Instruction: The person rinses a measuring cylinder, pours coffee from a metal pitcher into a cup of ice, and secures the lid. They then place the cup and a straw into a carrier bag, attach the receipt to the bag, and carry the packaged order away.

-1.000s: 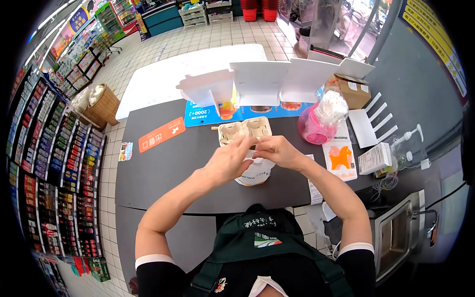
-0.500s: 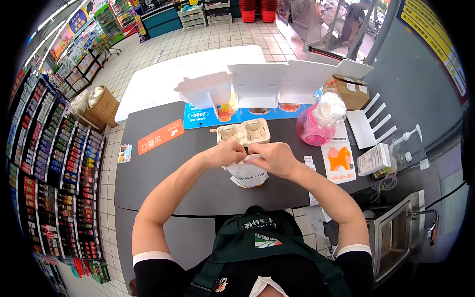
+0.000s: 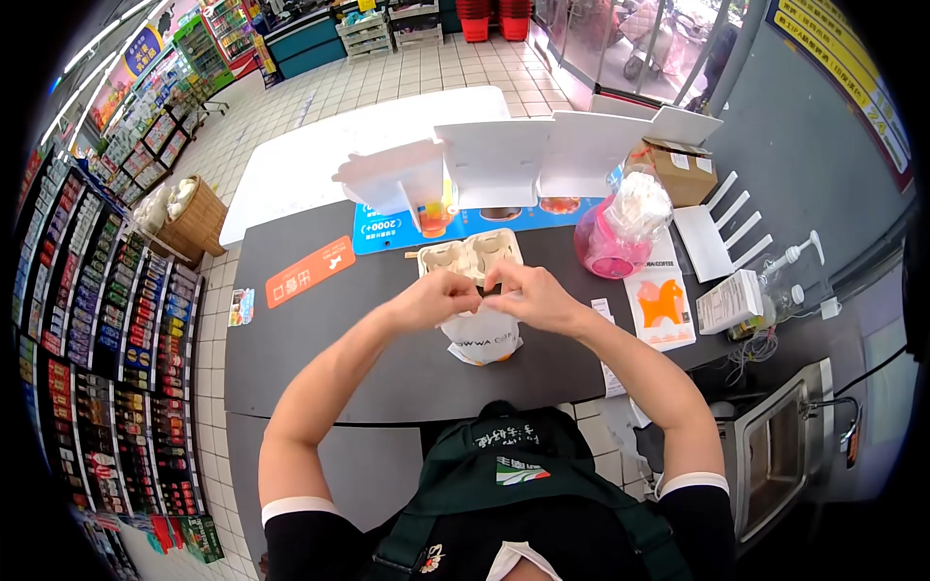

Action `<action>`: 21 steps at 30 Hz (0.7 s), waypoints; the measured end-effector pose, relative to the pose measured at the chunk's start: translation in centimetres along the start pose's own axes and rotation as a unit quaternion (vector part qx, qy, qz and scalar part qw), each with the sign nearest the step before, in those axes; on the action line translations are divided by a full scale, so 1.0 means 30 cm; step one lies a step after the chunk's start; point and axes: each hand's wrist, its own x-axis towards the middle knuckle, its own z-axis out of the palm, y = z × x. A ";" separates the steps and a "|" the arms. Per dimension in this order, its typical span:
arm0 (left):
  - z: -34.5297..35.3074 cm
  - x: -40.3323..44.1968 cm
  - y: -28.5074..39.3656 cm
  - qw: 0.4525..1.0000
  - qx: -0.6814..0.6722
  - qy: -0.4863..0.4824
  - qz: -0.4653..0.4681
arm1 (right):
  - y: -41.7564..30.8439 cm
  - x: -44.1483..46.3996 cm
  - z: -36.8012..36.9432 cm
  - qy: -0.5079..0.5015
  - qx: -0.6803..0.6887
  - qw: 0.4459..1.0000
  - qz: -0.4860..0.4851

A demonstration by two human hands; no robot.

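A white bag [image 3: 482,337] with dark lettering ending in "COFF" stands upright on the dark counter [image 3: 320,334] in front of me. Its top edge is pinched by the fingers of my left hand [image 3: 441,298]. Just beside it, my right hand [image 3: 531,295] pinches the same top edge, thumb and forefinger bent together. What the bag contains is hidden. Directly behind the bag lies a beige molded-pulp cup carrier [image 3: 472,254], partly covered by my hands.
White upright panels [image 3: 494,165] stand along the counter's back. On the right are a pink container [image 3: 615,237], a sheet with an orange horse [image 3: 662,302], a white router [image 3: 707,247], a carton [image 3: 728,302] and a metal sink [image 3: 780,455]. An orange sign [image 3: 310,273] lies left.
Both hands stay at the bag's top edge, and my right fingers have risen and curled more. The bag looks taller and straighter. The whole view has shifted slightly.
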 end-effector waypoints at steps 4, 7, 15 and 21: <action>-0.015 0.019 -0.036 0.957 -0.216 -0.117 -0.153 | 0.015 -0.015 0.039 0.090 -0.235 0.944 -0.213; 0.005 -0.010 0.010 0.988 -0.126 -0.037 -0.078 | 0.030 -0.003 0.031 0.106 -0.169 0.956 -0.216; 0.057 -0.022 0.054 0.972 0.124 0.152 0.130 | 0.023 -0.016 -0.083 -0.025 0.095 0.995 0.034; 0.030 -0.018 0.059 0.994 -0.020 0.098 0.034 | 0.630 -0.199 -0.220 0.142 -0.297 0.881 0.340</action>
